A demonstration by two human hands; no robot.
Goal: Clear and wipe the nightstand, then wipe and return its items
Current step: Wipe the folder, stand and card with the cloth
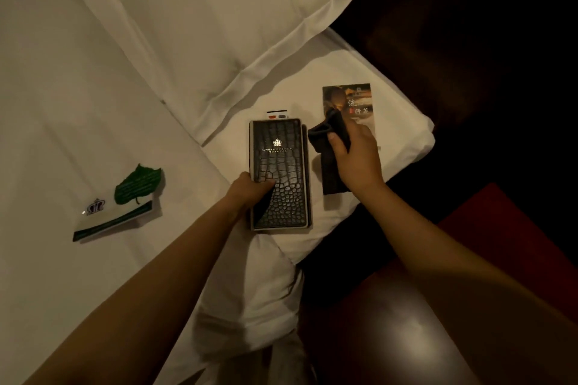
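— What fills most of the view?

— A bed point(62, 103) under a white sheet, with a big white pillow point(203, 25) lying across its upper part. Off the bed's corner, at lower right, sits a dark glossy surface point(391, 337) with a red patch point(500, 228) beyond it. The rest of the room is too dark to make out.

— And the task's things?

— They lie on the bed near that corner. The largest is a dark folder point(281, 166) with a scaly, leather-like cover and a pale crest printed on it, lying on the sheet.

— What has hold of it?

— The left grip point(250, 191), a bare hand, is clamped on the folder's left edge. Its thumb point(266, 184) presses on the cover, and the other fingers are tucked out of sight.

— The other one?

— The right grip point(356, 159) is closed round a dark cloth point(330, 172), thumb across the bunched top. The loose end hangs down to the sheet just beside the folder's right edge. Whether cloth and folder touch, I cannot tell.

— Anything smaller?

— A printed brochure point(347, 97) lies flat beyond the right grip, partly covered by it. Well apart, out to the left, a white folded card point(115, 219) with a green stripe lies with a green leaf-shaped cutout point(137, 184) at its far edge. Smallest is a white slip point(276, 114) with a red and a blue mark, peeking out past the folder's far end.
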